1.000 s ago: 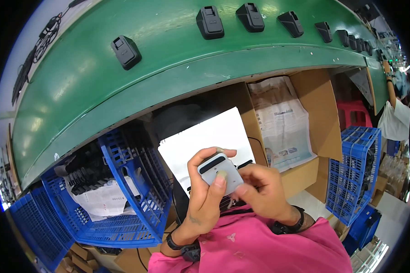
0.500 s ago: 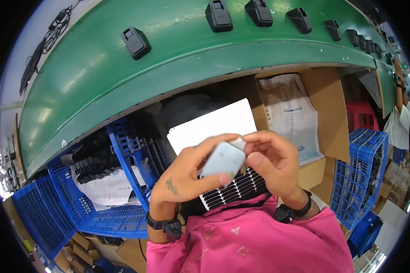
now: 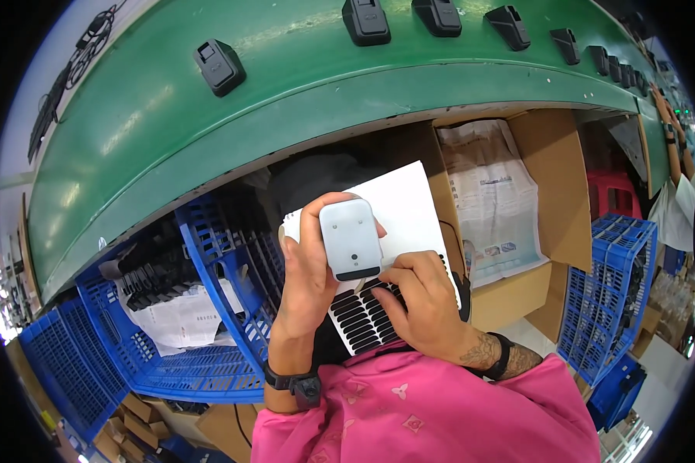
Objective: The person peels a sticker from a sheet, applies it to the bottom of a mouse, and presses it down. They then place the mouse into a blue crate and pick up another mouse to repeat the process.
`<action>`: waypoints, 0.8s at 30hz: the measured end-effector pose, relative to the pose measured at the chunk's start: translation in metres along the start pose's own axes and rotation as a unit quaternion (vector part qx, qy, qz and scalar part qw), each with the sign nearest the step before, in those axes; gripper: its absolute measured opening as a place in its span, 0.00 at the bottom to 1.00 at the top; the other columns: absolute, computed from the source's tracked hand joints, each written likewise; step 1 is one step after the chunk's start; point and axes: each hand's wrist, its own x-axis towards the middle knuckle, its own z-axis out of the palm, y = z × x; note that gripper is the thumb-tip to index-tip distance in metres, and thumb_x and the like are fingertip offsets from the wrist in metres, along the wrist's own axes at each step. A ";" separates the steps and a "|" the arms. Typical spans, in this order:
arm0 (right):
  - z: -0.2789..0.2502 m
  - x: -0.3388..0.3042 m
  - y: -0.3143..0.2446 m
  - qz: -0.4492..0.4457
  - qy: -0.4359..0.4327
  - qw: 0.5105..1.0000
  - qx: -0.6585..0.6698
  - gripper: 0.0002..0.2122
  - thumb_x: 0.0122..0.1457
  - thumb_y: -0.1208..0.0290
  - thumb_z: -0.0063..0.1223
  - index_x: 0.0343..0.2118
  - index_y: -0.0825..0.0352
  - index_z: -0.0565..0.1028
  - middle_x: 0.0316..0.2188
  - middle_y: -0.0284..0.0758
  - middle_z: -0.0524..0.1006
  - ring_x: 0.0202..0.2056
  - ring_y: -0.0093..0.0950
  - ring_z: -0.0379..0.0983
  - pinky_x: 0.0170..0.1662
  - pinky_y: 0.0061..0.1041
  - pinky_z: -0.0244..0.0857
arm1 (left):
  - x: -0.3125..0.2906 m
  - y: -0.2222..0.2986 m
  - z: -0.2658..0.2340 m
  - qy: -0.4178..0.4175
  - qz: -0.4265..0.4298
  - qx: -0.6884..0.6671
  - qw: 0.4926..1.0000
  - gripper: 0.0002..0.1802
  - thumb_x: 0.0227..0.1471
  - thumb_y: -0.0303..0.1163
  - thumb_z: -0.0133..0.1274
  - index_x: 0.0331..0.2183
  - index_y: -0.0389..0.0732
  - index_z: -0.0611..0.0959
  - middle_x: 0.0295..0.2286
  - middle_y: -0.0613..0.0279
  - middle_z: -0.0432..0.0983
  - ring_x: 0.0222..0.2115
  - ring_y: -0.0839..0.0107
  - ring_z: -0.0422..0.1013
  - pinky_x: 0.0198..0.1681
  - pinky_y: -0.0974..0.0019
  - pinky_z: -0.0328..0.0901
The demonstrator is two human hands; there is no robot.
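Note:
My left hand point(image 3: 305, 266) is wrapped round a pale grey, rounded plastic block point(image 3: 349, 231) held upright over my lap. The block's face has two small marks, a dark round dot and a black strip along its lower edge. Close by the block's lower right corner, my right hand point(image 3: 425, 305) has its thumb and forefinger nearly together; whatever lies between them is too small to make out. Beneath both hands is a white sheet point(image 3: 405, 197) with rows of black, elongated oval stickers point(image 3: 363, 320) on its near part.
Several black charger-like stands point(image 3: 220, 68) line the green bench point(image 3: 286, 89) ahead. A cardboard box point(image 3: 548, 185) lined with printed paper stands at the right, beside stacked blue crates point(image 3: 606, 301). Another blue crate point(image 3: 185, 378) at the left holds black parts. Someone's arms point(image 3: 674, 143) show far right.
The block has turned from tilted to upright, and its face with the black strip now shows. My right hand has moved down and left, over the sticker sheet.

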 end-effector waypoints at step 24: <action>-0.027 0.011 -0.006 0.080 0.013 0.995 0.053 0.06 0.47 0.82 0.57 0.25 0.69 0.70 0.27 0.37 0.69 0.27 0.31 0.66 0.30 0.26 0.60 | 0.001 0.000 0.008 0.056 -0.004 0.035 0.998 0.31 0.54 0.44 0.48 0.53 0.38 0.59 0.35 0.49 0.70 0.34 0.67 0.69 0.38 0.66 0.65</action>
